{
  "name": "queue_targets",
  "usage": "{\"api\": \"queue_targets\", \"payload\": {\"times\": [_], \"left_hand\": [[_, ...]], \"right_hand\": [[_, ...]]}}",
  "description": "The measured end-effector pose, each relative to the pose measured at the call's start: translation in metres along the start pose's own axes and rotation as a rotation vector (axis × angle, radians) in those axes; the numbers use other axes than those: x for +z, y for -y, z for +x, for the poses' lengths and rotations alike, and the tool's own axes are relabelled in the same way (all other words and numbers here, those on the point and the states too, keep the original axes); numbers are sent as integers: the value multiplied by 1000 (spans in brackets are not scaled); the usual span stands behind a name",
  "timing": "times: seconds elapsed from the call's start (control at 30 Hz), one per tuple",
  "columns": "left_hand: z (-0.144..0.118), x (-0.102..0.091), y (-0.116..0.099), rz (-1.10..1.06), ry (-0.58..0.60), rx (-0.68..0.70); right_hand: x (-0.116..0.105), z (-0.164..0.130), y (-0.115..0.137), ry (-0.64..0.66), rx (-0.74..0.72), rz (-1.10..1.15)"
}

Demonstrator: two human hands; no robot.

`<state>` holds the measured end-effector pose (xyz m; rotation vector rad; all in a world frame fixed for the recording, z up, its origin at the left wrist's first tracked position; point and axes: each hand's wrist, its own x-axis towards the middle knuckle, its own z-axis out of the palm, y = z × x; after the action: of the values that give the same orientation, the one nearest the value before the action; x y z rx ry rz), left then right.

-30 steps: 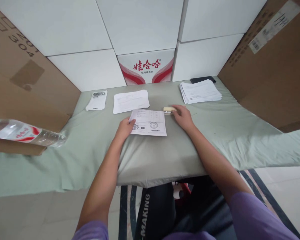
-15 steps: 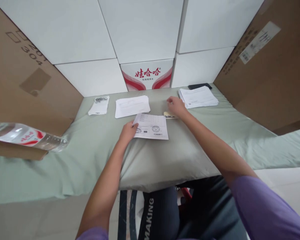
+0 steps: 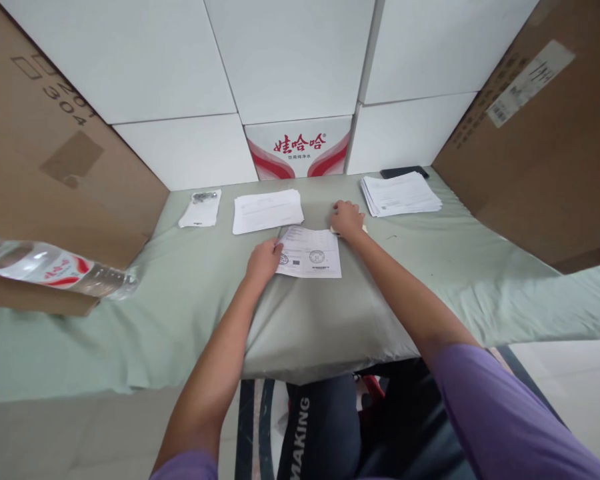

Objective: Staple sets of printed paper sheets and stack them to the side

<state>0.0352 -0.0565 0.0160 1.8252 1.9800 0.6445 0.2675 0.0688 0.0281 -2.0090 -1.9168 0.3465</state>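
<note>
My left hand [image 3: 263, 261] rests with its fingertips pressed flat on the nine o'clock edge of the stamped sheet [image 3: 311, 252], the grip spread loose and pinning the paper rather than closing around it. The sheet lies flat on the green-covered tabletop [image 3: 430, 267], right in front of me, with two round stamps showing on its near half. My right hand [image 3: 347, 221] sits at the sheet's one o'clock corner, curled down over a small pale block [image 3: 363, 229]; only a sliver of the block peeks out beside my knuckles, and I cannot tell whether my grip is closed on it or just lying over it.

At eleven o'clock from the sheet lies a stack of white papers [image 3: 267, 210], and farther toward ten o'clock a small slip [image 3: 200, 210]. At two o'clock sits another paper stack [image 3: 400, 194], with a dark phone [image 3: 404, 172] just behind it. A water bottle [image 3: 55, 270] lies on its side far out at nine o'clock.
</note>
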Motion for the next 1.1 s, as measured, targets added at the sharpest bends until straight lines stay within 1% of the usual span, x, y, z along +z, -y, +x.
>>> {"api": "queue_targets", "payload": {"times": [0.17,0.6,0.73,0.87,1.1], "left_hand": [[4,-2,3,66,0,44],[0,-10,7,76,21,36],[-2,-10,6,93,23,26],[-3,-10,5,85,14,37],[-8,-13,-2,141,6,23]], "right_hand": [[3,4,-3,-14,14,31],[0,6,-2,-44,93,113],[-1,4,1,-61,119,110],[0,1,3,-73,112,87],[1,2,4,-73,132,65]]}}
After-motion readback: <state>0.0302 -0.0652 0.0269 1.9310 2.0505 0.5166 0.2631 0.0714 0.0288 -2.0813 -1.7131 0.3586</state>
